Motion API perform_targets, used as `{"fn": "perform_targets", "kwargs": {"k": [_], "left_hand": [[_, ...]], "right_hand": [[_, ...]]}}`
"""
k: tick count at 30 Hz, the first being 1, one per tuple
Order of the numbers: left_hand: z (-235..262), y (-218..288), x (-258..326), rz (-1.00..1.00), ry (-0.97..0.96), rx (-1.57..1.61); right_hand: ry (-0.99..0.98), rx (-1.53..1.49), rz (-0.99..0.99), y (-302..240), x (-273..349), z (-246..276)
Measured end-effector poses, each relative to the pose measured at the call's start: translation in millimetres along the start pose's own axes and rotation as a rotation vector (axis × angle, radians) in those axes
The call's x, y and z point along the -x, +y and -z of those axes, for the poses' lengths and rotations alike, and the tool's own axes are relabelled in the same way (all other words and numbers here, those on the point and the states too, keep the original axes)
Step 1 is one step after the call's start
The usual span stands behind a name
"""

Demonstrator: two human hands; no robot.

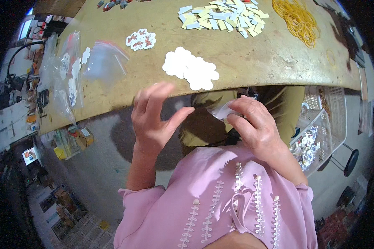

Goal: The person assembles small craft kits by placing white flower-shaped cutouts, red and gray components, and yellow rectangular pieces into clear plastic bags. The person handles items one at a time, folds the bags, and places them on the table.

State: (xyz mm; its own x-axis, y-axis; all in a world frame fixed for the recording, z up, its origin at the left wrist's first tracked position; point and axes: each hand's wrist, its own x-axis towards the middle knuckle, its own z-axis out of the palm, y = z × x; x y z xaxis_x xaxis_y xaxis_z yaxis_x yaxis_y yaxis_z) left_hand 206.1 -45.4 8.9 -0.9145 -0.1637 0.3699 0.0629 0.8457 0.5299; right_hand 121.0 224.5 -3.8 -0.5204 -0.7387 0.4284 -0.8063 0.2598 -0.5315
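My right hand point(253, 122) pinches a thin white piece point(223, 111) over my lap, just off the table's edge. It looks like paper or plastic, and its exact kind cannot be made out. My left hand point(151, 118) is raised beside the table edge with thumb and fingers spread, nothing between them, the fingertips slightly blurred. Nearest to both hands on the tabletop lie white cutouts with scalloped edges point(189, 68), overlapping face down or blank. Farther left is a small group of similar cutouts with reddish printed figures point(141, 40).
Clear plastic bags point(106, 60) lie on the left of the table point(253, 62). At the back are a heap of yellow and pale-blue slips point(222, 17) and yellow rubber bands point(296, 20). A white plastic basket point(330, 120) with shiny packets point(306, 145) stands at my right.
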Motion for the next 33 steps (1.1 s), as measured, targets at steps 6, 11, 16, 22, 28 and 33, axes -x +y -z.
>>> {"fn": "perform_targets", "kwargs": {"k": [6,11,16,22,28,33], "left_hand": [[8,-38,1,-0.122,-0.058,-0.121],[21,-31,-2,-0.051,0.022,0.006],[-5,31,7,0.181,0.141,0.695],[-47,65,7,0.12,0.038,0.631],[-37,60,-2,-0.179,-0.06,0.168],[-27,69,-12,-0.26,-0.326,0.01]], "right_hand": [[-0.01,0.012,-0.06,3,12,0],[0.013,-0.019,-0.027,2,7,-4],[0.011,-0.05,0.016,-1,-3,-2],[0.031,-0.103,-0.028,-5,-3,3],[0.069,-0.092,-0.024,3,6,1],[0.006,-0.089,0.021,0,1,2]]}}
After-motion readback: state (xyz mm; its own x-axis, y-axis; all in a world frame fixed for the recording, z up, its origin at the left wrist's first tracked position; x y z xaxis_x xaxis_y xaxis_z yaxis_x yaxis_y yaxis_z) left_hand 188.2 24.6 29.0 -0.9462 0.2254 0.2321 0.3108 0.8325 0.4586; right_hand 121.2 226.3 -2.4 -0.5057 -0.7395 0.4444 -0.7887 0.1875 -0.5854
